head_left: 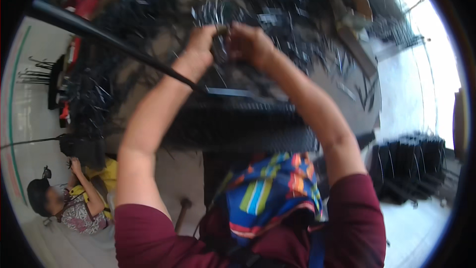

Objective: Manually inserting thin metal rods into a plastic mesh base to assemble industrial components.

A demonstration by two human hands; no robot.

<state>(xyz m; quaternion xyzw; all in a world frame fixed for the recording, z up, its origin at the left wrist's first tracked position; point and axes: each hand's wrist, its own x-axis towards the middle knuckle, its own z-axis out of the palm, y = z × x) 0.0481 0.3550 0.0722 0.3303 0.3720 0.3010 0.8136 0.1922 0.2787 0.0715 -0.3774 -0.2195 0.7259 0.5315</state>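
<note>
Both my hands reach out over the far part of a dark worktable, close together and blurred by motion. My left hand [200, 44] is closed, its thumb pointing toward the right hand. Curled fingers show on my right hand [252, 45], a small gap away. Between and below them is a dark glossy piece [219, 52], too smeared to name. Just beyond my fingers lies a bundle of shiny, clear-and-black strips [212, 12]. Nearer to me, a flat grey strip [229, 92] rests by a long black ribbed piece [238, 121] along the table's near side.
A black pole [114, 39] slants across from the upper left, passing by my left forearm. Heaps of dark parts [94, 94] cover the table's left. Stacked black panels [409, 166] stand at right. A co-worker [82, 198] in a dark cap works at lower left.
</note>
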